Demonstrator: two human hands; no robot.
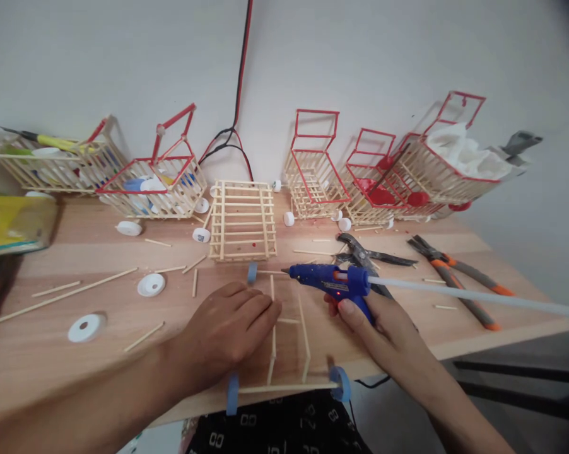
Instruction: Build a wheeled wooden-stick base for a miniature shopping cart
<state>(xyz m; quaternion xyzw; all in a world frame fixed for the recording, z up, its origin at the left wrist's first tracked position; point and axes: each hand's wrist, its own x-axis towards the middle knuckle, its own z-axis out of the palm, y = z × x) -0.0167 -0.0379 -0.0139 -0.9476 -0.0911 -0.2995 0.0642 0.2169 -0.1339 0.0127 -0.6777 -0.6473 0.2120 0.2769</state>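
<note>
My right hand [383, 321] is wrapped round the handle of a blue hot glue gun [329, 279], with a long white glue stick [455, 291] running out of its back. The gun's nozzle points left, at a thin stick beside a blue wheel [252, 273]. My left hand [234, 325] is closed with its fingertips at a wooden stick frame [306, 334], and the palm side is hidden. Two more blue wheels [342, 383] sit on a crosswise stick at the frame's near end, by the table edge.
Stick baskets with red rims [147, 183] line the wall, some filled. An unpainted stick basket [243, 221] stands mid-table. Orange-handled pliers [450, 277] and black pliers [360, 249] lie right. White caps [84, 328] and loose sticks [64, 294] are scattered left.
</note>
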